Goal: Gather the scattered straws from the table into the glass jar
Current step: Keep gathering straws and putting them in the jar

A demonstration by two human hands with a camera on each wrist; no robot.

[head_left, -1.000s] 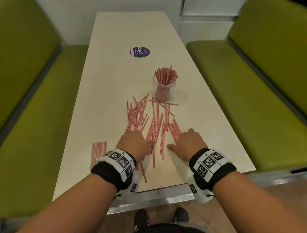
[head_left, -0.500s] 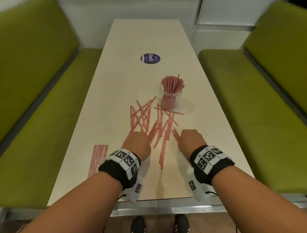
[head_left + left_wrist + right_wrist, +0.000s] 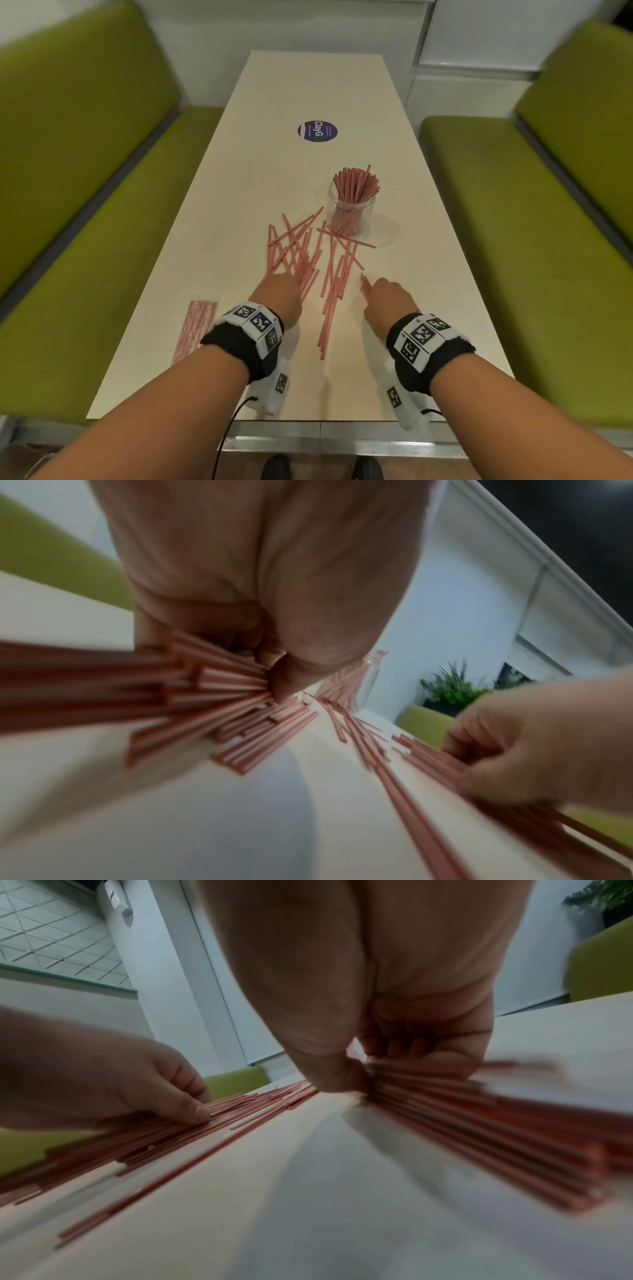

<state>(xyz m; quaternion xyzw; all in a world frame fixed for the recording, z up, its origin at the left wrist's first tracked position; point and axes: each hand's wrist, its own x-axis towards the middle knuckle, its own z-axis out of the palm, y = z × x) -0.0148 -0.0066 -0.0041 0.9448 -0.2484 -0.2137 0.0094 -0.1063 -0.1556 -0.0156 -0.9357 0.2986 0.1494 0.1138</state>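
Note:
Several red-and-white striped straws (image 3: 301, 250) lie scattered across the middle of the cream table (image 3: 239, 192), just in front of a clear glass jar (image 3: 351, 209) that stands upright and is packed with more straws. My left hand (image 3: 279, 296) grips a bunch of straws (image 3: 219, 680) at the near left of the pile, thumb and curled fingers closed round them. My right hand (image 3: 385, 301) pinches another bunch of straws (image 3: 445, 1093) at the near right. Both hands sit low over the table.
A flat packet of straws (image 3: 197, 325) lies near the table's left edge. A round purple sticker (image 3: 317, 130) sits farther up the table. Green benches (image 3: 85, 205) run along both sides. The metal-trimmed front edge (image 3: 308, 442) is close behind my wrists.
Both hands went from spread flat over the near straws to curled round bunches of them. The loose straws near my hands have been drawn together; the camera view has shifted.

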